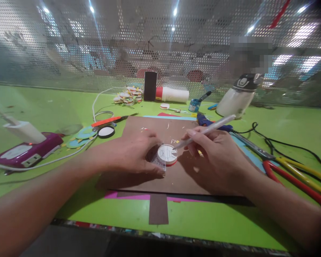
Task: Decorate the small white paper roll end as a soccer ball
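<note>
On the brown board [139, 184] lies a small white round disc [164, 153] with a red lower edge and thin dark lines across its top. My left hand [133, 151] curls round the disc's left side, thumb in front and fingers behind. Between thumb and disc shows a clear patterned piece [158, 164], partly hidden; I cannot make out its kind. A pale slim pen [211, 129] slants in the closed fingers of my right hand [211, 148], its tip at the disc's upper right edge. Small pale scraps [173, 141] lie behind the disc.
Red-and-yellow-handled scissors [273, 160] and a blue glue gun [216, 123] lie at right. To the left are an orange cutter [105, 121], a black-rimmed lid [106, 132] and a purple power strip [46, 146]. Behind stand a phone [150, 86], stacked discs [128, 95] and a blue jar [194, 105].
</note>
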The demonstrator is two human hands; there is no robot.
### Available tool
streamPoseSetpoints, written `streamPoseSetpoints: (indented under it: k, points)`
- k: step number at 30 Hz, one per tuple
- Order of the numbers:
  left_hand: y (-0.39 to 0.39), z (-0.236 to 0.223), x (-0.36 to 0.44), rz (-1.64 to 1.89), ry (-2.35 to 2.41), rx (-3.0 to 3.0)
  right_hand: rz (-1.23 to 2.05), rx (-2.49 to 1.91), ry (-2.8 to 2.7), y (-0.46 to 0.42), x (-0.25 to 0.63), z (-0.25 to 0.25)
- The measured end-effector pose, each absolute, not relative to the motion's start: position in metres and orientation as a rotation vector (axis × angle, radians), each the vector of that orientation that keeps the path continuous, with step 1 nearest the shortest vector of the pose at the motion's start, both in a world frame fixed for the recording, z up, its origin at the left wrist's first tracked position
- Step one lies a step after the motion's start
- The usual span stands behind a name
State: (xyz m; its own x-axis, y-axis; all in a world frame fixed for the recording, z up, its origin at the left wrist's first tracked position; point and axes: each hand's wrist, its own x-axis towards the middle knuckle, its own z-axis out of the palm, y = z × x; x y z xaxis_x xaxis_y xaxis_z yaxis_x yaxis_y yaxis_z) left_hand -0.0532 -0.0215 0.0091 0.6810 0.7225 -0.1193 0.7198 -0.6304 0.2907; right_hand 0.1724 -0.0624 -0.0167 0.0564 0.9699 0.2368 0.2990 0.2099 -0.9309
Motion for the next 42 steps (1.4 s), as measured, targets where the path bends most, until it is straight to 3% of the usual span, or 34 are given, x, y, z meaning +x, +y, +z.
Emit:
streamPoseSetpoints:
  k: [14, 42]
  points:
    - [-0.019, 0.01, -0.052, -0.031, 1.08, 2.605, 1.014, -1.268, -1.411, -0.064, 0.165, -0.026]
    - [-0.019, 0.01, -0.049, -0.056, 1.106, 2.603, 0.946, -1.3, -1.558, -0.06, 0.164, -0.035]
